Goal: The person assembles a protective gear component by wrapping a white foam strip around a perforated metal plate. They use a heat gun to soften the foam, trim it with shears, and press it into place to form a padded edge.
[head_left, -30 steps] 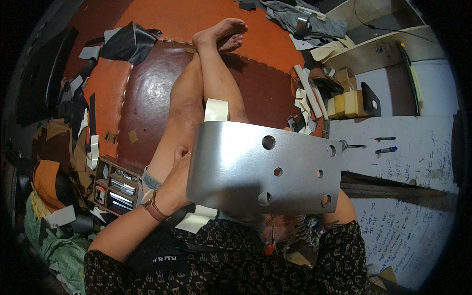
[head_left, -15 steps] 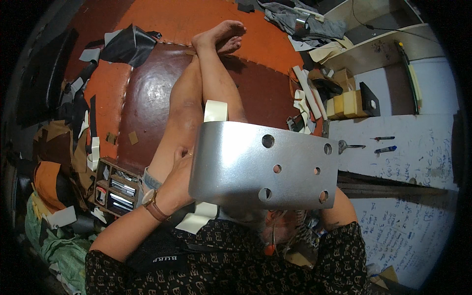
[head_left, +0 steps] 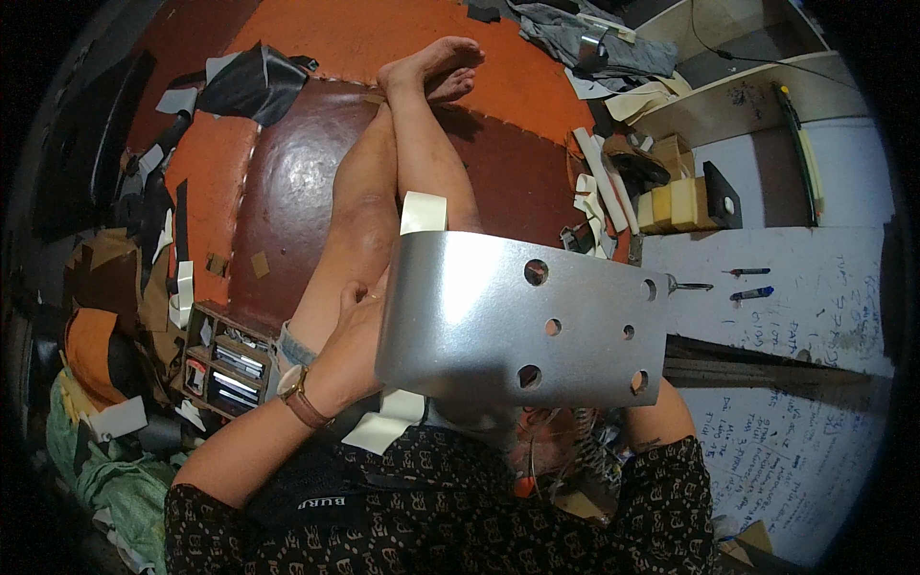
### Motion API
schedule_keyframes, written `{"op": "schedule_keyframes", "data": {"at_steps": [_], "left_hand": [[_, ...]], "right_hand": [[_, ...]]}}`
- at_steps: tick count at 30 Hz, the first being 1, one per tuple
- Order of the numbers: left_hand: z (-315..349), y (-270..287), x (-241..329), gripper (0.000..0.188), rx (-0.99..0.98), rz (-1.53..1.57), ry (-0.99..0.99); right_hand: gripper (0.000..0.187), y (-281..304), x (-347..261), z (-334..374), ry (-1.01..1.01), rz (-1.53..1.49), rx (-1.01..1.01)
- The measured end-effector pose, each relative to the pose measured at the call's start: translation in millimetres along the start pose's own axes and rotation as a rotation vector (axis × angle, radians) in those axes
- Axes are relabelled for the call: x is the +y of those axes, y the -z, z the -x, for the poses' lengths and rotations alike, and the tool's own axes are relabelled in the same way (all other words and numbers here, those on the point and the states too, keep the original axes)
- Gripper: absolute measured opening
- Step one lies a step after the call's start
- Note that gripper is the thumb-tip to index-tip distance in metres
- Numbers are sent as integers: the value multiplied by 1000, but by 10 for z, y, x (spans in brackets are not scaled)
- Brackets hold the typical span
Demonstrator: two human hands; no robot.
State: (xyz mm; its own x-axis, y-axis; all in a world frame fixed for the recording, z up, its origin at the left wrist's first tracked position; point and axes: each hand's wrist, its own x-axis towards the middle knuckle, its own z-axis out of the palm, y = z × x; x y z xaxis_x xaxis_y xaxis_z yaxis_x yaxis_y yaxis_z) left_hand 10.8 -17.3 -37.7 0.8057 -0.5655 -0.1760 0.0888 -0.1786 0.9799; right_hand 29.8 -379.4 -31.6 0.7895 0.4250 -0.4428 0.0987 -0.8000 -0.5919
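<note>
Floor covering: orange sections adjoin a maroon panel, with a pale stitched seam along the left join. Maroon finish is glossy and returns a diffuse whitish highlight. Right side: an upper white board and a lower white board, both bearing handwriting, separated by a dark band. Upper right: open shelving with pale dividers; a black cable crosses it. Far left: a dark, smooth-faced panel. Lighting: uneven, the outer margins in deep shadow.
</note>
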Motion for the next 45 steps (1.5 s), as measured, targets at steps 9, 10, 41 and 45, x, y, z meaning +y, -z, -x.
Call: {"op": "schedule_keyframes", "data": {"at_steps": [9,10,41,45], "left_hand": [[-28,0,103,81,-61,115,85],[-36,-17,101,80,-61,73,71],[47,126,318,68,-77,-435,-33],[82,109,122,61,-22,-181,-17]], "right_hand": [[39,239,-490,155,-38,29,25],[39,246,-523,206,-50,33,32],[49,196,-774,247,-1,102,18],[50,158,-954,383,-23,84,43]]}}
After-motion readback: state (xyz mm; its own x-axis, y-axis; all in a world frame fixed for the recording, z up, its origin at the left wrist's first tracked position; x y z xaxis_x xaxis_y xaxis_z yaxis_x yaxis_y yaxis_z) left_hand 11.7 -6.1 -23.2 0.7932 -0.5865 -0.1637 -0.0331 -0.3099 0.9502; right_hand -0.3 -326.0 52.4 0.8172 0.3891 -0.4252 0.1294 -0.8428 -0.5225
